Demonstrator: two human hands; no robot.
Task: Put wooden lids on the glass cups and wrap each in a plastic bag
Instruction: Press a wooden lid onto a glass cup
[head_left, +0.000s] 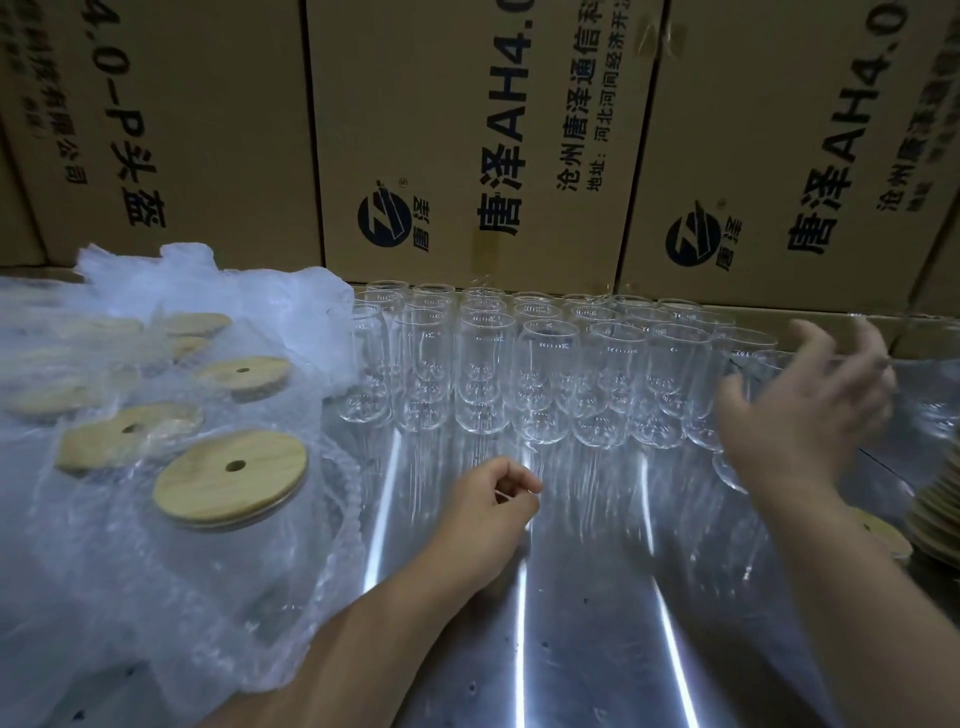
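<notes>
Along the far edge, printed cardboard boxes wall off the shiny metal table. At left lies a heap of plastic bags holding cups capped with wooden lids. Bare glass cups stand in close rows at the middle far side. A stack of loose lids sits at the right edge. The right hand, blurred, spreads its fingers over the rightmost cups. The left hand is curled near centre; I cannot tell whether it pinches anything.
</notes>
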